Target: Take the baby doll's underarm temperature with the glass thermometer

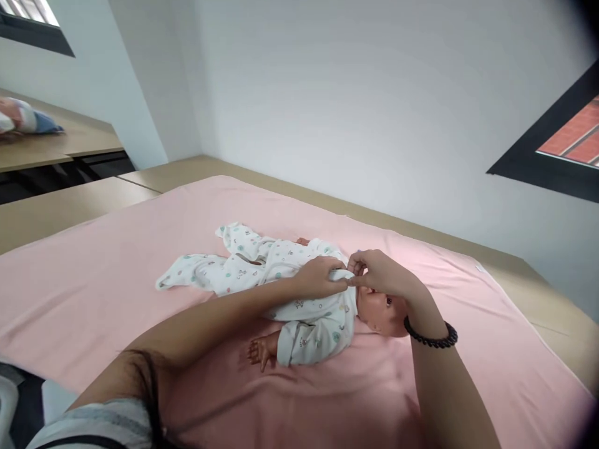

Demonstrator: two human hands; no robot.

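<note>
A baby doll (381, 312) lies on its back on a pink cloth (116, 249), its head to the right and its legs to the left. It wears a white patterned romper (318, 337). My left hand (321, 277) pinches the romper's edge near the neck. Close beside it, my right hand (379, 271) is at the collar under the doll's chin, with thumb and fingers drawn together at the fabric. The fingertips of both hands nearly touch. Part of the doll's face is hidden behind my right hand.
The pink cloth covers a wooden table (70, 202) set against a white wall. On another table (88, 134) at the upper left lies a second doll (23, 118), partly cut off by the frame. A dark-framed window (538, 159) is at the right.
</note>
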